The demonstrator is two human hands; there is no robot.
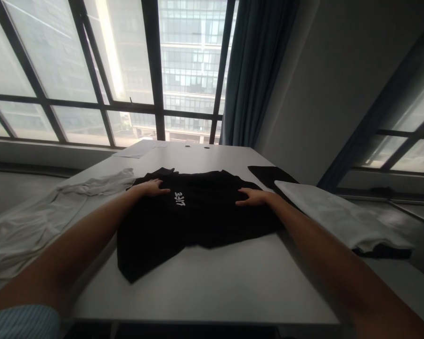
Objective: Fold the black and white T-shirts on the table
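A black garment (205, 221) lies spread across the white table (212, 287), with small white lettering left of its middle. Its exact kind is hard to tell from this angle. My left hand (153, 187) rests on its far left part, fingers stretched out and the thumb apart. On the right part of the cloth lies my right hand (252, 197), its fingers spread and pointing inward. Neither hand grips the fabric visibly. One corner of the garment reaches toward me at the near left.
Crumpled white cloth (45, 212) lies along the left side. At the right are a folded white cloth (339, 212) with dark fabric under it and another black cloth (270, 175). Paper (137, 149) lies at the far left; windows and a blue curtain (250, 75) stand beyond.
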